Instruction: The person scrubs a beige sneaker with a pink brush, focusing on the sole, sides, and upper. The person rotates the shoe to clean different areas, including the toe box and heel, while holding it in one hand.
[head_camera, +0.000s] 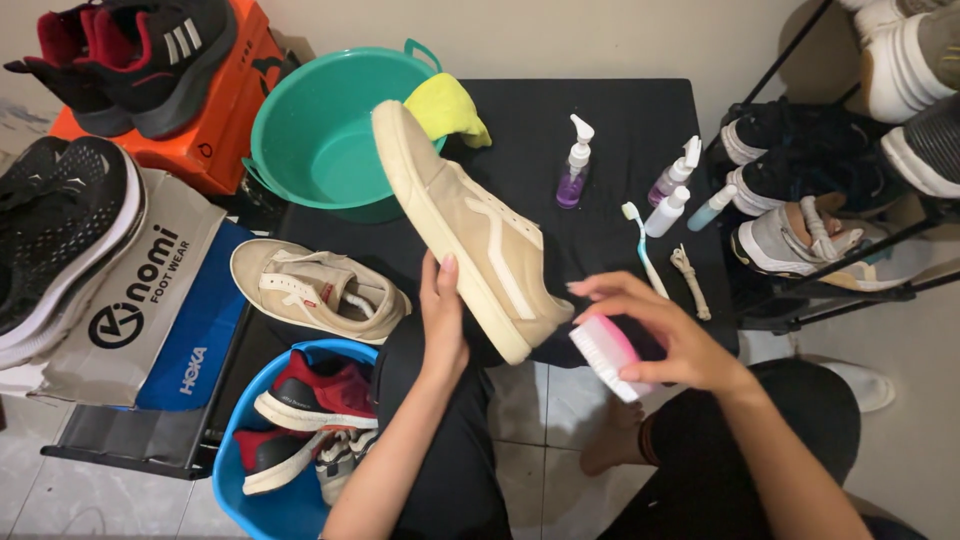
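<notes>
A tiled floor, a pale wall and a low black table (620, 110) crowded with cleaning gear: that is where you sit, knees up in dark trousers. Your left hand (441, 318) is wrapped around the heel end of a beige shoe (465, 220), thumb lying up its side, holding it tilted above the table's near edge with the toe pointing toward a green basin (310, 130). Your right hand (665, 335) grips a pink brush (603, 352), fingers curled over its back, white bristles facing the shoe's heel and just beside it (whether they touch, the view does not show). The matching beige shoe (315, 290) lies on its sole at the table's left end. A yellow cloth (445, 108) hangs over the basin's rim, behind the raised toe. On the table stand a purple pump bottle (573, 170) and three small spray bottles (680, 190), with a toothbrush (642, 250) and a knotted lace (690, 280) lying near them. A blue tub (260, 500) by your left knee holds more shoes. To the right, a black rack (850, 180) carries sneakers.
</notes>
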